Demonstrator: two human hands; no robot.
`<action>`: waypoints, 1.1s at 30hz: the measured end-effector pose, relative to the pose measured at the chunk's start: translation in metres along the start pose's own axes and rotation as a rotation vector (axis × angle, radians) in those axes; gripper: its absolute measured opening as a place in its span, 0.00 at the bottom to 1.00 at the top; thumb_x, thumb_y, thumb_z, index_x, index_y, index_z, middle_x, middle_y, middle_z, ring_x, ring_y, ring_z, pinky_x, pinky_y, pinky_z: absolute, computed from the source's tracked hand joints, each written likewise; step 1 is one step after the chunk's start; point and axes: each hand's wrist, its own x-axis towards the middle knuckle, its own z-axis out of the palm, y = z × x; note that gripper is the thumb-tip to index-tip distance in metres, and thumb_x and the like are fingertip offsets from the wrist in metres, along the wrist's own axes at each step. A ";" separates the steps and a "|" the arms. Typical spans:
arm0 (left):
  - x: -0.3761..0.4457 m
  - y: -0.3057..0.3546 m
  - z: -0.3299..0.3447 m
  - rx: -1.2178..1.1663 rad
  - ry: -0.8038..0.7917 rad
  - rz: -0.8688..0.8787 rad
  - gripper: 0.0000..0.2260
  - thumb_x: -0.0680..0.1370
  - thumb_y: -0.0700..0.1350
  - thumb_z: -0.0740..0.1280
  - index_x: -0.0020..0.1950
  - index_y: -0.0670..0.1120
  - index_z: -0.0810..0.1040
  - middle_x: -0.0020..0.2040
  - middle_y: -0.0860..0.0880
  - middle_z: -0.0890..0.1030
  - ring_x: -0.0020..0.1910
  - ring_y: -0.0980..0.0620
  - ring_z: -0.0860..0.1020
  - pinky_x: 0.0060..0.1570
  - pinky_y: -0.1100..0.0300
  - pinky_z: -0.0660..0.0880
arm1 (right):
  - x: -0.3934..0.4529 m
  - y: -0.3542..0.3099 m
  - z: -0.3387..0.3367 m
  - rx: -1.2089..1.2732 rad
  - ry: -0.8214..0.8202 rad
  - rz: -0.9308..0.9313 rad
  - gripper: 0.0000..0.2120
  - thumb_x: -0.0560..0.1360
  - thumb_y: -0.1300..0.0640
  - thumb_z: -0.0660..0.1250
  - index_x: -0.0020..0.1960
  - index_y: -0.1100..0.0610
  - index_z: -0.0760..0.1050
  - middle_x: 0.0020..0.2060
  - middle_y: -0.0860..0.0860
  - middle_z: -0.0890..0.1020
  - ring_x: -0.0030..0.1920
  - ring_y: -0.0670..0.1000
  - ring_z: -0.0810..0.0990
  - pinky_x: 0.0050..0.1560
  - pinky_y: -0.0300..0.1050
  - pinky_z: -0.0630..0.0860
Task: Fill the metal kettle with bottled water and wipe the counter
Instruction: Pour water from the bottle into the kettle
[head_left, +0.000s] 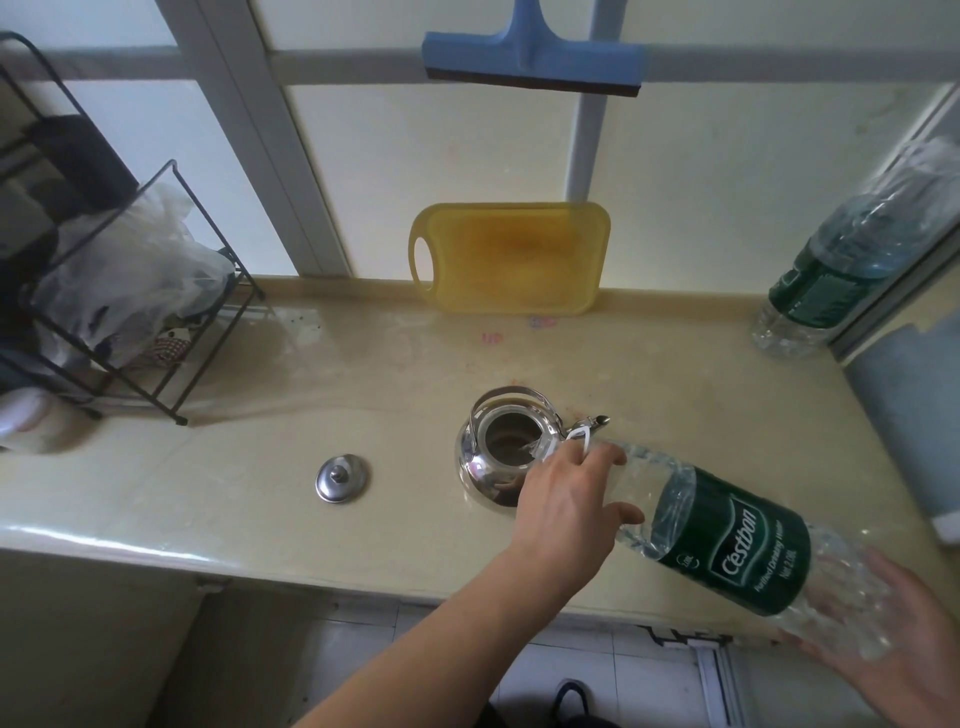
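Both hands grasp the tilted water bottle: left hand at neck, right hand under base. Mouth is best kept over the kettle opening, tilt raised slowly.

Two water bottles: one tilted at lower right, one at the right edge. One kettle, one lid, one cutting board, one squeegee, one wire rack, perhaps one cloth at far right.
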 end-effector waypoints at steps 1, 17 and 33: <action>0.000 0.000 0.000 0.000 0.000 0.000 0.23 0.70 0.54 0.75 0.61 0.48 0.75 0.52 0.44 0.79 0.49 0.43 0.77 0.47 0.52 0.73 | 0.000 0.000 0.000 -0.011 -0.004 0.000 0.49 0.51 0.39 0.82 0.69 0.51 0.75 0.67 0.58 0.77 0.64 0.67 0.76 0.60 0.72 0.69; -0.003 -0.003 0.001 0.014 -0.020 -0.004 0.23 0.71 0.55 0.74 0.62 0.50 0.73 0.54 0.46 0.78 0.49 0.46 0.77 0.47 0.53 0.75 | -0.017 0.000 0.011 -0.026 0.013 -0.005 0.48 0.52 0.38 0.80 0.69 0.54 0.75 0.68 0.62 0.76 0.69 0.65 0.71 0.65 0.71 0.65; -0.010 0.003 -0.003 0.007 -0.067 -0.073 0.22 0.70 0.55 0.74 0.61 0.52 0.73 0.56 0.47 0.77 0.50 0.45 0.77 0.47 0.55 0.72 | -0.031 -0.008 0.027 -0.083 -0.019 0.010 0.30 0.62 0.40 0.74 0.59 0.55 0.79 0.56 0.59 0.81 0.55 0.60 0.78 0.44 0.59 0.82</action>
